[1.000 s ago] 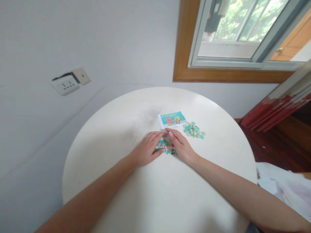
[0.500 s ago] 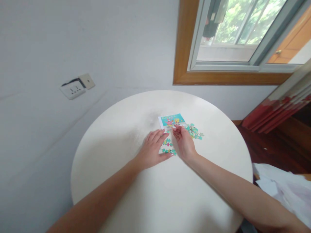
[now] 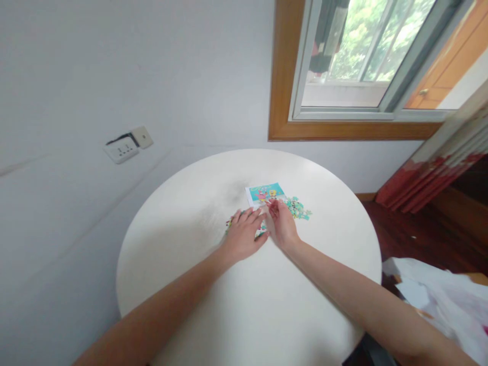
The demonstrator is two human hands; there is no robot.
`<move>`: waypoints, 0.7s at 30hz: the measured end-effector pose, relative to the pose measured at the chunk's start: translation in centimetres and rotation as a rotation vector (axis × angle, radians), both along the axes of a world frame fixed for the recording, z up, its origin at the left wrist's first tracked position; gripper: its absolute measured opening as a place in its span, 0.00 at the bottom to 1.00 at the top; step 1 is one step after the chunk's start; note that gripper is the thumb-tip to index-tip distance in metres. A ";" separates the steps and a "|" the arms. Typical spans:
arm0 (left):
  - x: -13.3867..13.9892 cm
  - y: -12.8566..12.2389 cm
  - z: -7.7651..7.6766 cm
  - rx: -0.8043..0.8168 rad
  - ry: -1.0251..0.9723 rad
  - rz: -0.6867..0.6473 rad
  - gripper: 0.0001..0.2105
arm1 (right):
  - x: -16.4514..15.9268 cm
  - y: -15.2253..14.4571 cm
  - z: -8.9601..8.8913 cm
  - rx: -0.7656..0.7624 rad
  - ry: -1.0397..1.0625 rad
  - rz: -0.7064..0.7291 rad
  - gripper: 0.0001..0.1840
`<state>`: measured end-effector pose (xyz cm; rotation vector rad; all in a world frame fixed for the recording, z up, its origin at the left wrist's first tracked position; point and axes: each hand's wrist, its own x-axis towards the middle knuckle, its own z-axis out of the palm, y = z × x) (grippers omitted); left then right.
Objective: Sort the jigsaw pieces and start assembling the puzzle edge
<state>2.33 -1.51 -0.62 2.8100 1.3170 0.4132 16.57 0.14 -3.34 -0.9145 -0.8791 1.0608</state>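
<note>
My left hand (image 3: 244, 234) lies palm down on the white table with its fingers spread, over several small green jigsaw pieces. A few pieces (image 3: 228, 223) show left of it, and others peep out between thumb and forefinger. Close on the right is my right hand (image 3: 283, 222), thumb and fingers pinched together near the lower edge of the picture card (image 3: 264, 194). Whatever sits in that pinch is too small to make out. The card is turquoise with pink and yellow cartoon figures. Beside the right hand's knuckles lies a loose heap of jigsaw pieces (image 3: 299, 208).
The round white table (image 3: 171, 223) stands near a pale wall with a socket (image 3: 122, 149). A wood-framed window (image 3: 343, 129) is beyond it, with a red and cream curtain (image 3: 415, 178) at right. White bags or papers (image 3: 430, 290) are low on the right.
My left hand has shifted slightly right and toward me, covering more of the pieces and uncovering some at its left. The right hand keeps its pinch near the card. The view has tilted a little.
</note>
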 end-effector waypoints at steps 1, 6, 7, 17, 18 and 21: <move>-0.2 0.0 0.0 0.003 0.003 -0.002 0.23 | 0.0 0.0 0.1 -0.011 0.080 -0.034 0.20; -2.2 0.3 -0.1 0.059 -0.004 -0.060 0.20 | 0.2 -0.2 0.5 -0.053 0.261 -0.082 0.14; -2.8 0.4 -0.2 0.075 -0.003 -0.074 0.19 | 0.3 -0.3 0.6 -0.061 0.286 -0.082 0.14; -2.6 0.3 0.0 0.127 -0.079 -0.126 0.19 | 1.1 -0.4 1.0 -0.099 0.372 -0.023 0.16; -2.1 0.0 0.0 0.117 -0.072 -0.163 0.19 | 1.3 -0.5 1.1 -0.098 0.371 -0.016 0.16; -1.1 -0.7 -0.3 0.037 0.035 -0.257 0.21 | 1.8 -0.8 1.4 -0.097 0.371 -0.002 0.17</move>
